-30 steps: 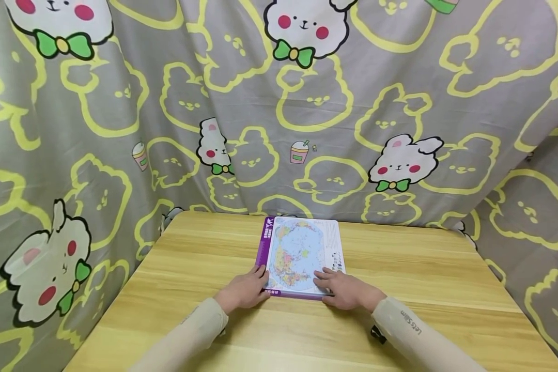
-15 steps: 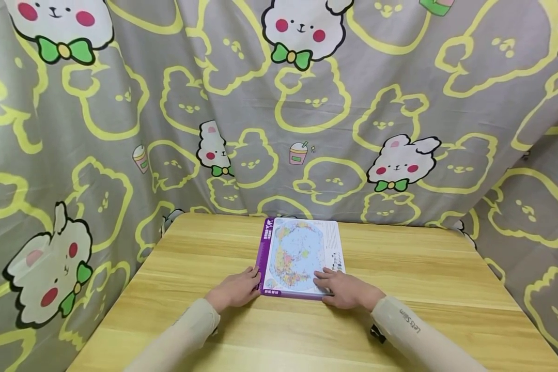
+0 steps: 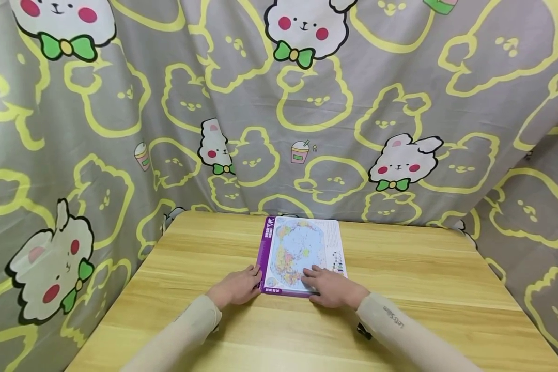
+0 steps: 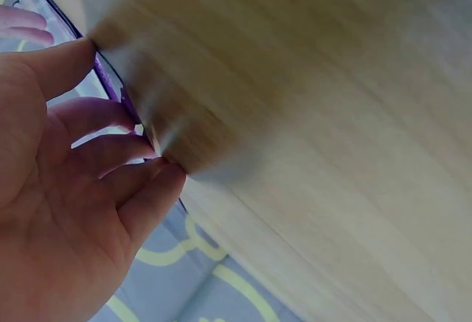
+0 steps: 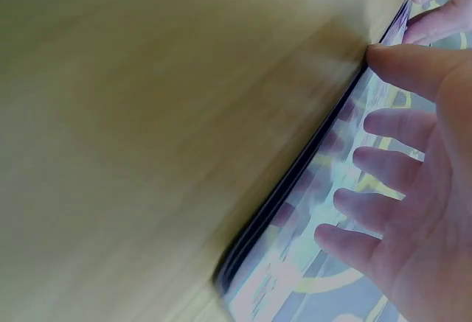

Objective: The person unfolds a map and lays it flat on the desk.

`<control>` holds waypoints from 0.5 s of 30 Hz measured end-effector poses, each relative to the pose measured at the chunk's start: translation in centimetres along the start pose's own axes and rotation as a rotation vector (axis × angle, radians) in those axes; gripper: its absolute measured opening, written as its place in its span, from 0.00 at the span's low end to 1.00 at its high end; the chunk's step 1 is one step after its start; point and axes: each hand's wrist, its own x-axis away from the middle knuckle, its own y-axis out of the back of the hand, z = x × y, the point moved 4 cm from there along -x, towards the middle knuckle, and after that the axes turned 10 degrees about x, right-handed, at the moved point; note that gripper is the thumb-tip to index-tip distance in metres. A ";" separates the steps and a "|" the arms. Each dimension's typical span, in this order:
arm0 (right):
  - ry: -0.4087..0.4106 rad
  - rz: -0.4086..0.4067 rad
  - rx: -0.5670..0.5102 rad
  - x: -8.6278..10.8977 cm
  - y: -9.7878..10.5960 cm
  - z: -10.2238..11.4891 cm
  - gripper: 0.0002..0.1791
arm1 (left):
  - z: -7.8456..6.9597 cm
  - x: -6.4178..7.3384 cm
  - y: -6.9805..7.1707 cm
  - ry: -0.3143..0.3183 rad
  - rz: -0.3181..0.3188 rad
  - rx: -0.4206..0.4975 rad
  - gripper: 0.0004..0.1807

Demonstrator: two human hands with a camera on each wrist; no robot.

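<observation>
A glossy world map board (image 3: 302, 245) with a purple border lies flat on the wooden table, its lettering turned sideways. At its near left corner my left hand (image 3: 237, 287) rests with fingertips against the purple edge; in the left wrist view its thumb (image 4: 74, 60) and fingers meet that edge and the tabletop. My right hand (image 3: 332, 287) reaches over the near right part, fingers spread. From the right wrist, its fingers (image 5: 391, 167) hover close over the shiny surface, which mirrors them, and the thumb meets the board's dark, layered near edge (image 5: 295, 171).
The wooden table (image 3: 428, 289) extends on both sides of the board. A grey curtain (image 3: 242, 103) with rabbit prints hangs behind the table and along its left and right sides. The board's far edge lies near the curtain.
My left hand has slid left, off the map's corner to its outer edge. The right hand has shifted left over the map, uncovering more of its right margin. The board has stayed nearly in place.
</observation>
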 end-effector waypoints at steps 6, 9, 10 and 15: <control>0.013 0.007 0.017 -1.4 0.2 0.8 0.29 | -0.3 -0.1 0.0 0.000 0.006 -0.004 0.29; 0.028 0.003 0.031 -2.1 0.3 1.2 0.29 | -0.2 -0.1 0.0 0.004 0.009 -0.011 0.29; 0.034 0.002 0.039 -2.3 0.3 1.4 0.30 | -0.2 0.0 0.0 0.005 0.009 -0.014 0.29; 0.061 -0.007 0.072 -3.3 0.5 2.2 0.30 | -0.1 0.1 0.0 0.009 0.008 -0.028 0.29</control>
